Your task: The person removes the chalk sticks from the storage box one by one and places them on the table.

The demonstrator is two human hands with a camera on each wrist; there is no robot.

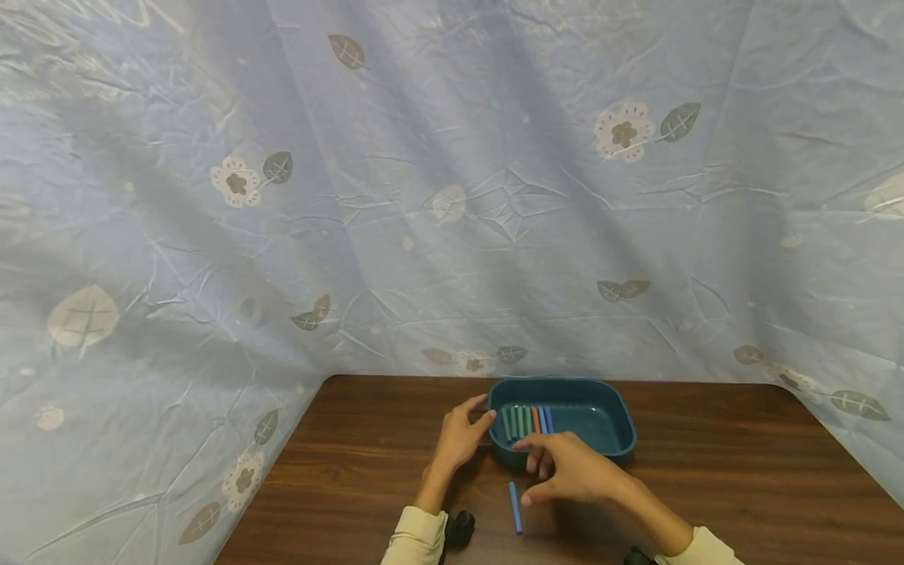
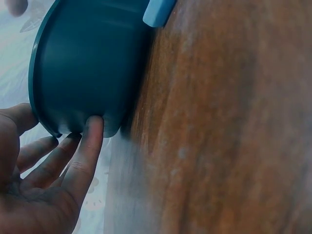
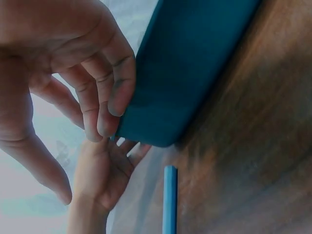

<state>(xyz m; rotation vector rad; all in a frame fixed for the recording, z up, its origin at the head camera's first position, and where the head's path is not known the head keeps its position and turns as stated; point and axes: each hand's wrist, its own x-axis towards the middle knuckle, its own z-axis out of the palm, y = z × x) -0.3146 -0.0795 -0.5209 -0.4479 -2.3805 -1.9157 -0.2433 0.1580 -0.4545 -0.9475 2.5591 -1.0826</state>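
A teal basin (image 1: pixel 600 430) sits on the table, with green sticks (image 1: pixel 520 422), one orange-red stick (image 1: pixel 536 420) and two blue sticks (image 1: pixel 546 420) side by side in its left part. My left hand (image 1: pixel 459 435) touches the basin's left end with fingers extended; in the left wrist view its fingertips rest against the outer wall. Another blue stick (image 1: pixel 515 508) lies on the table in front of the basin; its sides look faceted in the right wrist view. Over the basin's front edge hovers my right hand (image 1: pixel 575 468), thumb and fingers apart, holding nothing.
The brown wooden table (image 1: pixel 741 463) extends to both sides of the basin. Behind it and on the left hangs a pale blue sheet (image 1: pixel 452 259) with leaf and flower prints. Dark wrist devices (image 1: pixel 461 530) show near the sleeves.
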